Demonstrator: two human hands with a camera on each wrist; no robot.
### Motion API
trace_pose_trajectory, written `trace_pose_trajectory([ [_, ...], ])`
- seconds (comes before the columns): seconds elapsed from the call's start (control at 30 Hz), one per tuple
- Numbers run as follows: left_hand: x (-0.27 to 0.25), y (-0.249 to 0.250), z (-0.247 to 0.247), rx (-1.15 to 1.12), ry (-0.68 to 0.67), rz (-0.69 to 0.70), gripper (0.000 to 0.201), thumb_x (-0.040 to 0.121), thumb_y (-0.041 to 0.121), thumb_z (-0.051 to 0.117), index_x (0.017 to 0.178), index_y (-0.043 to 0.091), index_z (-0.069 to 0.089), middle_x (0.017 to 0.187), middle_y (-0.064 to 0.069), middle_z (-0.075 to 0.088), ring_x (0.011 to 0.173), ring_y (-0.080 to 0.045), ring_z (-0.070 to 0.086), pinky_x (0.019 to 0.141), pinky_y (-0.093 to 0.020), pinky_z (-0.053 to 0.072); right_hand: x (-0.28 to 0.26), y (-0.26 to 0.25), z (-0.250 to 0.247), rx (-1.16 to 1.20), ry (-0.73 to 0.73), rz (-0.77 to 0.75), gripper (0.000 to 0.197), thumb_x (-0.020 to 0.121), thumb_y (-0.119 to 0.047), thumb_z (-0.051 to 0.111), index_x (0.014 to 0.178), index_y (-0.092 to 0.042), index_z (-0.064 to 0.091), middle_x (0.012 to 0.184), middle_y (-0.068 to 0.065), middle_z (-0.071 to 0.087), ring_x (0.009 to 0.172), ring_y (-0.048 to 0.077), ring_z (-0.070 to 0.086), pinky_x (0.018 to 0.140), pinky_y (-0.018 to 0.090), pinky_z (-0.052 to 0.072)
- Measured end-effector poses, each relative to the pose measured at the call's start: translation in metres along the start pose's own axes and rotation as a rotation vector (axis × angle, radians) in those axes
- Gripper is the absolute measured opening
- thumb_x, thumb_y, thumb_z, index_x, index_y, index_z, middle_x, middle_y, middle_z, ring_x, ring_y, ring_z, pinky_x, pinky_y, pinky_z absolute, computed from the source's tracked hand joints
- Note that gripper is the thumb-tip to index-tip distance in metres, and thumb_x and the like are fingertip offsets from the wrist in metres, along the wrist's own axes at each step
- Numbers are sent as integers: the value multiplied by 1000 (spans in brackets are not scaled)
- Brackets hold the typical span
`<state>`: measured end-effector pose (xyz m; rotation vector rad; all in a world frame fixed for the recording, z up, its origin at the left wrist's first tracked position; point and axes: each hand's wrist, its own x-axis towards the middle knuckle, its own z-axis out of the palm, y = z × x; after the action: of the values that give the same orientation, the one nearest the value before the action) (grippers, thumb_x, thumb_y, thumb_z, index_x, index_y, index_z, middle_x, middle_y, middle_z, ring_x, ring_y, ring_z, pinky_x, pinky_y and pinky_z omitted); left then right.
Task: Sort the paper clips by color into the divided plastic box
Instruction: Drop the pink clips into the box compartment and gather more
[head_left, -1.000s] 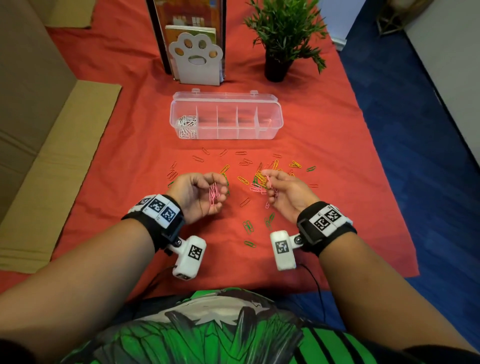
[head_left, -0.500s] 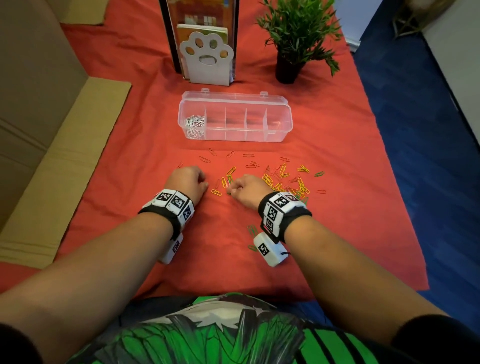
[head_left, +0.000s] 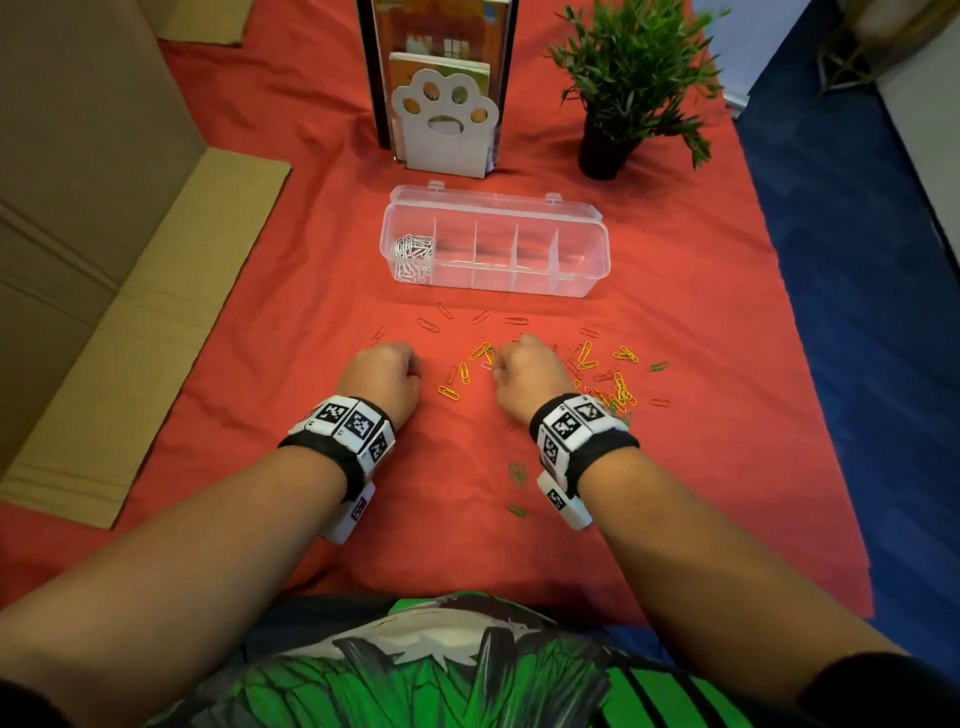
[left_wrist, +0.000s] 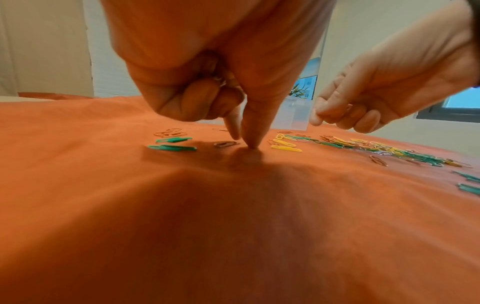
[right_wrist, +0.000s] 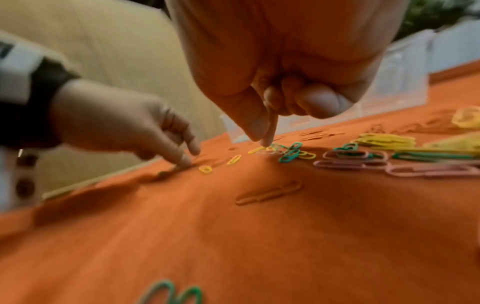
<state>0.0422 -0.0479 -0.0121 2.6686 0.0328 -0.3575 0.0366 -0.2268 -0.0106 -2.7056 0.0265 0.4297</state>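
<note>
Loose paper clips in yellow, green, pink and red lie scattered on the red cloth in front of the clear divided box. White clips fill its leftmost compartment. My left hand is knuckles up; its thumb and forefinger point down onto the cloth beside a pinkish clip, while the curled fingers keep a bunch of pink clips in the palm, barely showing. My right hand pinches thumb and forefinger onto a pale pink clip at the pile's left edge.
A paw-shaped bookend with books and a potted plant stand behind the box. Cardboard lies along the left of the cloth. Two green clips lie near my right wrist. The cloth's right edge drops to blue floor.
Both hands turned from palms up to knuckles down and lowered onto the cloth among the clips. The left hand closed over the pink clips it showed before.
</note>
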Motion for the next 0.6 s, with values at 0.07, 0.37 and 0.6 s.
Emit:
trace_pose_trajectory([
  [0.07,0,-2,-3,-60,32,-61,18,76,8,55,88,15,67,98,-12,70,95,-31,63,81,-28,47,0,-4,4,-113,35,-89,20,84,-8,50,100,-2,60,107,15,52,101,36,56,84,37,47],
  [0.37,3,-6,-1,55,-20,-39,20,80,27,62,94,15,69,100,-12,70,99,-30,62,83,-32,49,9,-9,1,-207,-39,-146,26,83,1,45,105,2,58,114,18,51,105,37,55,88,41,47],
  [0.6,7,-1,-3,131,-86,17,23,88,21,47,92,4,61,101,-20,66,97,-36,60,79,-37,46,7,5,-18,1386,-206,367,23,83,-5,37,64,-14,47,61,3,40,38,7,33,43,19,26],
])
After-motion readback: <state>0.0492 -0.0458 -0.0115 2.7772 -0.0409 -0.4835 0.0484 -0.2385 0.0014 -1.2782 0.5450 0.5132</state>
